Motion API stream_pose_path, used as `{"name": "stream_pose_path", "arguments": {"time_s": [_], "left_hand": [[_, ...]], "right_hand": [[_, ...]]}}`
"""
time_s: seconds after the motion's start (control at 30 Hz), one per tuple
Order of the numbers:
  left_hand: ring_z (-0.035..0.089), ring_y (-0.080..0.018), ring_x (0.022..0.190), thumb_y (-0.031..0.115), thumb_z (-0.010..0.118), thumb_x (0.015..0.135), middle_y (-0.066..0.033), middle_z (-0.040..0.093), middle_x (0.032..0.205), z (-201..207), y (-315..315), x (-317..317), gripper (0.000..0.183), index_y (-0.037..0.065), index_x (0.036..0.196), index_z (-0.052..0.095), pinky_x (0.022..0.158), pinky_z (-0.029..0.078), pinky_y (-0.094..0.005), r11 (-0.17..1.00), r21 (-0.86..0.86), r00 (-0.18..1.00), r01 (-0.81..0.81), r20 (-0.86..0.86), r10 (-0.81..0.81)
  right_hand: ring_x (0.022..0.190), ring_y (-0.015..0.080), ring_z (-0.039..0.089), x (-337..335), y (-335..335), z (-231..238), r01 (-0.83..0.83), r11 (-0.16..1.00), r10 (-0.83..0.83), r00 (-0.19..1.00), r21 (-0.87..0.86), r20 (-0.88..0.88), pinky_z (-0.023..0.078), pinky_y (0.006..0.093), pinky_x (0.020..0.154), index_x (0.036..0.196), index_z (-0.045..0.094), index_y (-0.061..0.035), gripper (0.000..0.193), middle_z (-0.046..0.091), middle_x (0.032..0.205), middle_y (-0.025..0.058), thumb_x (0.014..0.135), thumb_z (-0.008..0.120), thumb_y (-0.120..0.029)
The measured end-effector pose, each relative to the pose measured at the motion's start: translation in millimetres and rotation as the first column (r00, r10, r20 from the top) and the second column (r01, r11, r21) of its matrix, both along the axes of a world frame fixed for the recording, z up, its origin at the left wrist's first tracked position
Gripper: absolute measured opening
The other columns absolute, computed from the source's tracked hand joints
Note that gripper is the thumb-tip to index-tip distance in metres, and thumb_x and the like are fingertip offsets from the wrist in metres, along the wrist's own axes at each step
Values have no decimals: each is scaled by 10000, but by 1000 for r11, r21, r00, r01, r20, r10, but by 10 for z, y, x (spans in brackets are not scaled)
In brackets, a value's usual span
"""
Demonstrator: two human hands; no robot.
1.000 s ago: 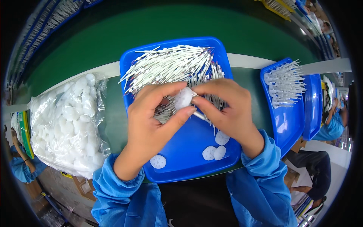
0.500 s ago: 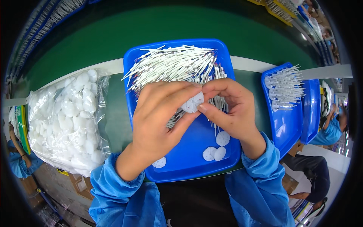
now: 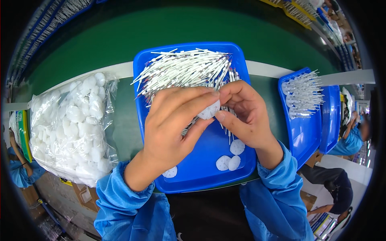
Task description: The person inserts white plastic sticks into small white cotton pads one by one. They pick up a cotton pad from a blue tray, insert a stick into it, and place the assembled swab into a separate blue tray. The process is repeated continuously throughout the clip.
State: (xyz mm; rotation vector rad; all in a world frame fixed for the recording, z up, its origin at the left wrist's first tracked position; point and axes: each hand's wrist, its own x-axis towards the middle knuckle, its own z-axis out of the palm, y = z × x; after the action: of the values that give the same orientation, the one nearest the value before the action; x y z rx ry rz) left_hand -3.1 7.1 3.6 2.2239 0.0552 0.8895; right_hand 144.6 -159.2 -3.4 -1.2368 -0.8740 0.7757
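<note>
A thin white disc point(image 3: 209, 111) with small holes is held up over the blue tray point(image 3: 193, 176). My left hand point(image 3: 171, 120) is closed on it, thumb below and fingers along its upper edge. At the disc's right edge, the thumb and fingers of my right hand point(image 3: 247, 114) pinch in close; anything thin between those fingertips is hidden. Behind my hands lies a heap of thin white sticks point(image 3: 183, 72) with dark tips in the tray. Several loose white discs point(image 3: 237, 147) rest in the tray's near part, one partly under my left wrist.
A clear plastic bag point(image 3: 72, 128) full of white discs lies to the left. On the right, another blue tray point(image 3: 301, 134) holds discs with sticks standing in them. Green table surface point(image 3: 193, 24) stretches behind. People in blue work at both sides.
The disc has turned slightly and sits a little further right and lower between my fingers. My right fingers have shifted slightly around its edge. The trays and bag look unchanged.
</note>
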Motion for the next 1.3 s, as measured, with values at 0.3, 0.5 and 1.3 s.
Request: {"name": "stream_pose_path", "arguments": {"time_s": [0.3,0.5,1.3], "left_hand": [[733,-321,1148,34,873,821,-164,776,1299,-11,11,-6,454,21,1269,802,955,561,-404,980,-105,985,170,-18,-173],[729,-224,1050,23,824,918,-136,761,1277,-28,180,-32,364,49,1281,834,859,595,-333,948,-311,998,69,19,-66],[690,-160,1110,-82,562,1044,-114,614,1331,-111,123,-70,478,22,1491,695,873,578,-236,643,-743,962,184,0,-275]], "right_hand": [[838,110,748,15,-106,148,153,968,-144,988,-200,59,579,254,778,1063,711,-2,76,783,937,50,995,736,22],[656,209,715,-78,-126,278,371,920,40,236,-129,971,540,359,651,842,716,-113,182,698,729,40,837,885,-181],[919,138,776,24,45,178,77,993,-52,970,-94,239,631,294,846,1052,697,-7,143,770,969,74,938,776,25]]}}
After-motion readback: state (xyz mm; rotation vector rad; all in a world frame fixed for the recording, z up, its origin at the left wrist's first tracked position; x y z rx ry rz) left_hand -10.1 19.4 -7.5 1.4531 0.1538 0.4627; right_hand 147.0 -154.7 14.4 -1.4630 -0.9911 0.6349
